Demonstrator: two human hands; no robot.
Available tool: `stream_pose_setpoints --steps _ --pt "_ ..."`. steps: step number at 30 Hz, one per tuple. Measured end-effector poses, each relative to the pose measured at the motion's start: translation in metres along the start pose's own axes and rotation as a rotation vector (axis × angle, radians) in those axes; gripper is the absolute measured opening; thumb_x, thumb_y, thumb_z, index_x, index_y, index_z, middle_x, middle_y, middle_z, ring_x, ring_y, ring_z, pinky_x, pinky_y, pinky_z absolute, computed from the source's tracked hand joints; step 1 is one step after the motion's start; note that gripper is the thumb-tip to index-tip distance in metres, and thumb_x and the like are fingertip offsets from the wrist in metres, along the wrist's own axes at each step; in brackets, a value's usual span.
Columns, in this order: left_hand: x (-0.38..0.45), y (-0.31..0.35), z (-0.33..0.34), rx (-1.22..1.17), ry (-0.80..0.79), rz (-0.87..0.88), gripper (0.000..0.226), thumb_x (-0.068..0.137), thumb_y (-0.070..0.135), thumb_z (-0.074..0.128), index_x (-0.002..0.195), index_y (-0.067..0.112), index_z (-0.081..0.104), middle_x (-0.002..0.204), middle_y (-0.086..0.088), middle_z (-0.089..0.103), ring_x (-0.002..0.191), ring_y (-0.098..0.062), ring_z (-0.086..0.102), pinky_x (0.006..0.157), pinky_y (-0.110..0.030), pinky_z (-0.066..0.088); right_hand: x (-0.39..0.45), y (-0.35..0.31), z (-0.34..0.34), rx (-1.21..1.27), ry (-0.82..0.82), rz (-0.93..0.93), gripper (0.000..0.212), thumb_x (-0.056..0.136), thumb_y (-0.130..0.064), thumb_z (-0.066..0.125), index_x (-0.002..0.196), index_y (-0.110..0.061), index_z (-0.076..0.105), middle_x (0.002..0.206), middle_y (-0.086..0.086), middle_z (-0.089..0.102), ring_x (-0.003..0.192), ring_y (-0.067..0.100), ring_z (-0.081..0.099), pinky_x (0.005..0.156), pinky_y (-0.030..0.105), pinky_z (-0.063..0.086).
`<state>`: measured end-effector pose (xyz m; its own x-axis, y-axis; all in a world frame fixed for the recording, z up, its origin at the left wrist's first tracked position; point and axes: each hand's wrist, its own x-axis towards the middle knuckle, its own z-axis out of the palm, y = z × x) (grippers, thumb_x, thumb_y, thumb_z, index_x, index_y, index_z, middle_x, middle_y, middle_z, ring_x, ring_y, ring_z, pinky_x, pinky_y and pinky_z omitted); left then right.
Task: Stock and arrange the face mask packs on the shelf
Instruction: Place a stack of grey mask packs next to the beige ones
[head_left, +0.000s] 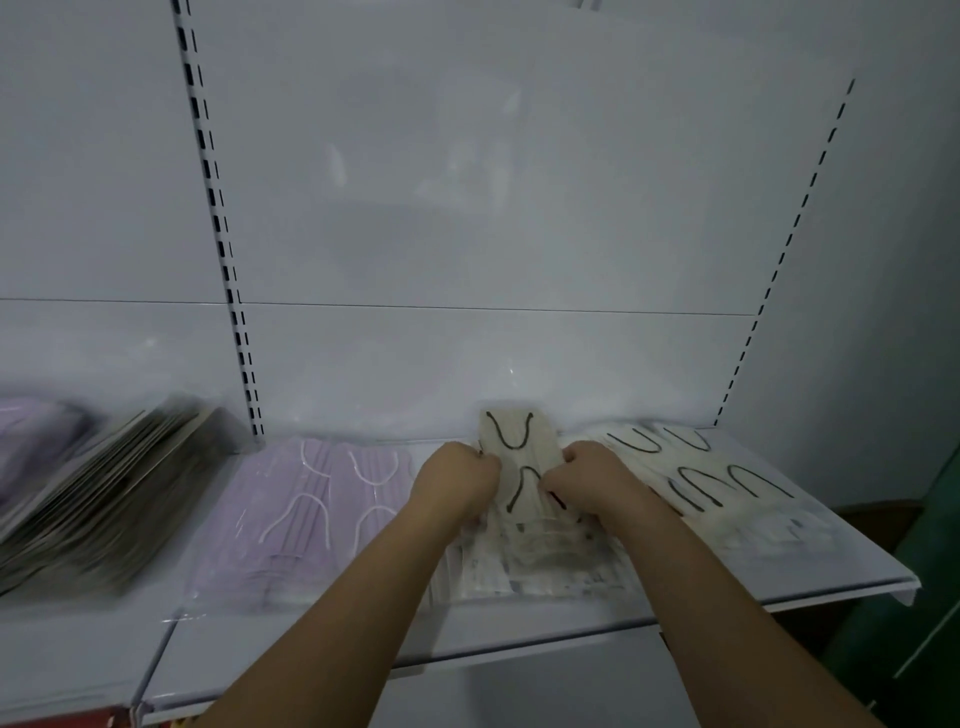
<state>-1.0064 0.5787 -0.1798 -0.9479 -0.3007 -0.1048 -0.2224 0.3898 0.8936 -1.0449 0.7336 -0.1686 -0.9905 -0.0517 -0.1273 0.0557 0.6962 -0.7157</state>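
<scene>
A clear pack of beige face masks with black ear loops (514, 447) stands tilted near the back of the white shelf (810, 582). My left hand (457, 480) grips its left edge and my right hand (592, 475) grips its right edge. Under and in front of it lie more clear packs of pale masks (540, 561). To the right, further beige packs with black loops (717, 478) lie flat. To the left, lilac mask packs with white loops (322, 499) lie flat.
On the neighbouring shelf section at far left, a leaning row of dark-edged packs (98, 493) and a purple pack (36, 436) appear blurred. Slotted uprights (228, 291) frame the white back panel. A dark green object (924, 613) stands beyond the shelf's right end.
</scene>
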Motion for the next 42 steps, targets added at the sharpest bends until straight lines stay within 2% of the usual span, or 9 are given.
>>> stream_pose_setpoints --steps 7,11,13,16,20,26,32,36,42 --pt "0.001 -0.005 -0.007 -0.105 0.024 0.019 0.018 0.081 0.014 0.055 0.064 0.012 0.047 0.063 -0.008 0.044 0.062 -0.021 0.043 0.06 -0.031 0.037 -0.015 -0.019 -0.007 0.174 -0.071 -0.041 0.008 0.079 -0.012 0.075 0.082 -0.01 0.067 0.074 0.008 0.068 0.057 0.02 0.061 0.045 0.02 0.046" --pt "-0.004 0.007 -0.021 -0.344 0.045 0.125 0.009 0.077 0.021 0.067 0.077 0.012 0.067 0.072 -0.005 0.065 0.07 -0.024 0.061 0.072 -0.035 0.055 -0.019 -0.029 -0.018 0.372 0.08 -0.161 0.035 0.08 -0.014 0.077 0.109 -0.017 0.059 0.091 0.003 0.07 0.075 0.021 0.071 0.068 0.041 0.061" --pt "-0.008 0.019 -0.031 -0.428 0.024 0.204 0.028 0.073 0.033 0.073 0.095 0.016 0.066 0.094 -0.004 0.072 0.088 -0.025 0.071 0.087 -0.042 0.058 -0.025 -0.034 -0.026 0.532 0.11 -0.255 0.049 0.084 -0.015 0.077 0.125 -0.019 0.052 0.103 0.005 0.071 0.084 0.026 0.073 0.077 0.052 0.061" --pt "-0.02 0.032 -0.041 -0.543 0.025 0.335 0.054 0.078 0.034 0.082 0.122 0.027 0.051 0.116 0.002 0.065 0.098 -0.016 0.071 0.084 -0.035 0.06 -0.04 -0.038 -0.03 0.622 0.186 -0.489 0.057 0.086 -0.008 0.075 0.131 -0.027 0.047 0.109 -0.003 0.071 0.089 0.017 0.074 0.073 0.04 0.063" --pt "-0.035 0.023 -0.032 -0.47 -0.039 0.432 0.048 0.082 0.018 0.074 0.126 0.025 0.055 0.108 0.0 0.073 0.097 -0.018 0.072 0.081 -0.04 0.062 -0.055 -0.023 -0.005 0.557 0.148 -0.585 0.078 0.084 -0.01 0.078 0.146 -0.031 0.036 0.117 -0.011 0.066 0.101 0.003 0.068 0.079 0.023 0.058" --pt "-0.042 -0.001 -0.009 -0.417 -0.101 0.355 0.04 0.086 0.003 0.066 0.118 0.025 0.056 0.106 0.001 0.071 0.091 -0.008 0.069 0.07 -0.019 0.052 -0.062 0.008 0.022 0.632 0.134 -0.451 0.054 0.086 -0.014 0.075 0.129 -0.031 0.049 0.105 -0.017 0.07 0.1 0.002 0.067 0.075 0.019 0.054" --pt "-0.047 0.011 -0.005 -0.454 -0.017 0.369 0.037 0.08 0.012 0.062 0.115 0.022 0.057 0.1 -0.001 0.069 0.085 -0.008 0.065 0.068 -0.023 0.052 -0.058 0.007 0.024 0.639 0.174 -0.458 0.044 0.092 -0.013 0.061 0.125 -0.039 0.047 0.105 -0.017 0.066 0.092 -0.003 0.065 0.078 0.026 0.055" --pt "-0.058 0.003 0.0 -0.333 -0.014 0.306 0.03 0.083 0.013 0.058 0.111 0.023 0.065 0.097 0.008 0.072 0.092 -0.009 0.067 0.08 -0.026 0.054 -0.059 0.011 0.038 0.495 0.062 -0.478 0.031 0.101 -0.012 0.051 0.114 -0.039 0.045 0.105 -0.021 0.059 0.094 -0.013 0.059 0.07 0.009 0.047" --pt "-0.074 0.015 -0.043 -0.346 0.176 0.307 0.015 0.091 0.015 0.051 0.101 0.012 0.061 0.091 -0.006 0.067 0.08 -0.013 0.06 0.075 -0.031 0.052 -0.077 -0.024 0.027 0.455 0.148 -0.535 0.009 0.092 -0.032 0.067 0.097 -0.031 0.06 0.086 -0.009 0.07 0.079 0.004 0.066 0.068 0.026 0.052"
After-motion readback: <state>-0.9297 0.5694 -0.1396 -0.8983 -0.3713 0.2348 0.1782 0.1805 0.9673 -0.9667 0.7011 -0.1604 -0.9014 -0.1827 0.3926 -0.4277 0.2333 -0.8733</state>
